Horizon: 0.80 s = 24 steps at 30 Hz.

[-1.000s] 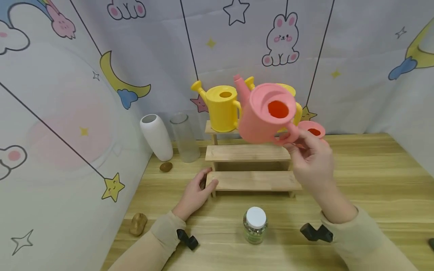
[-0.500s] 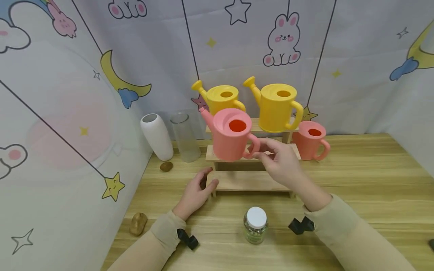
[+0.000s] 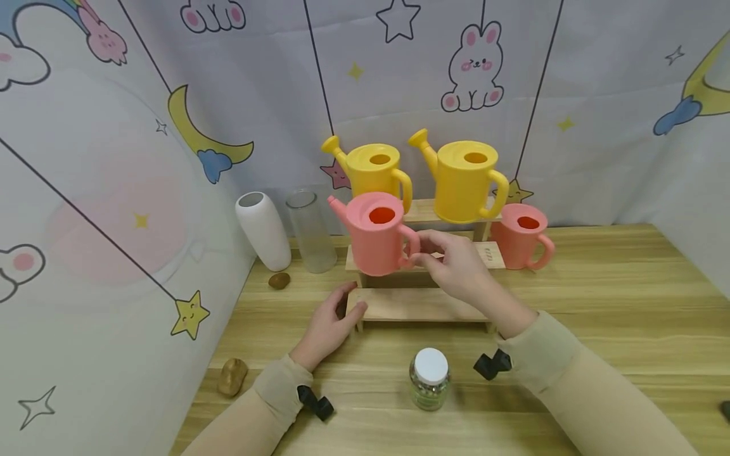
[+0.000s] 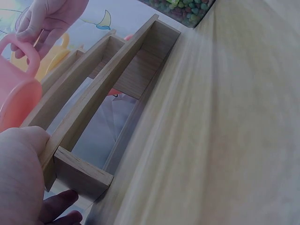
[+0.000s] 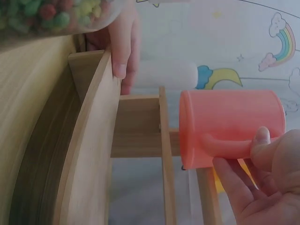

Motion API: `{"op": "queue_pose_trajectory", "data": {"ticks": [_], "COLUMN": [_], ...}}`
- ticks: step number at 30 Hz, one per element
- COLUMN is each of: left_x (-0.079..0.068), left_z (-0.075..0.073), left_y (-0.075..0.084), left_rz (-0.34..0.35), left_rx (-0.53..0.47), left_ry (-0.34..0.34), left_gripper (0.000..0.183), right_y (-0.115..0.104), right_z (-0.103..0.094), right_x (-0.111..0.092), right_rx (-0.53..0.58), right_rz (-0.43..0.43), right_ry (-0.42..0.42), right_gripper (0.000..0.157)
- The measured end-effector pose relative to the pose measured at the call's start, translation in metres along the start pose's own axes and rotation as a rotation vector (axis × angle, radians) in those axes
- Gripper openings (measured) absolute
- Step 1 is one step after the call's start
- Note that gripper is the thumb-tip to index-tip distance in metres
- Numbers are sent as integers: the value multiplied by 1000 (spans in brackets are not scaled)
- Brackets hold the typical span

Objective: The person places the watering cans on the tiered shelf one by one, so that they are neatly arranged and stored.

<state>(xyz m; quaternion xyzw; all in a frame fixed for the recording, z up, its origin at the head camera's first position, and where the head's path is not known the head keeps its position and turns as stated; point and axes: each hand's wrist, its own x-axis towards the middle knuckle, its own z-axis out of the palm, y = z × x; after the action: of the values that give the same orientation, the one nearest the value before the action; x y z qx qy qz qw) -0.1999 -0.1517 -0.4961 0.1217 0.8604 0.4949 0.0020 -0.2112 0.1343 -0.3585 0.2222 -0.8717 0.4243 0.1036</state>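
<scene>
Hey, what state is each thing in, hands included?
Wooden stand: upright
Held pink can: upright, open-topped
Left hand: gripping the stand's end
Right hand: pinching the held can's handle
Other pink can: upright, partly hidden
Yellow cans: both upright
Jar: upright, lid on
White vase: open-topped
Clear vase: open-topped
</scene>
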Motion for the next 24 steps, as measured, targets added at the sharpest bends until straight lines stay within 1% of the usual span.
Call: {"op": "queue_pose_trajectory", "data": {"ticks": [6, 14, 24], "left_x": [0, 0, 0], "left_z": [0, 1, 1], "left_y": [-1, 0, -1], "left_rz": [14, 22, 22], "left_rx": [21, 35, 35], "left_ry": [6, 17, 25], "left_gripper": [65, 64, 63], "right_y": [1, 2, 0], "right_z": [4, 7, 4], "right_x": [3, 2, 1], "right_rx": [-14, -27, 3], "right_rz": [32, 83, 93], "right_ry": [-32, -65, -84], "right_gripper": [25, 26, 28]}}
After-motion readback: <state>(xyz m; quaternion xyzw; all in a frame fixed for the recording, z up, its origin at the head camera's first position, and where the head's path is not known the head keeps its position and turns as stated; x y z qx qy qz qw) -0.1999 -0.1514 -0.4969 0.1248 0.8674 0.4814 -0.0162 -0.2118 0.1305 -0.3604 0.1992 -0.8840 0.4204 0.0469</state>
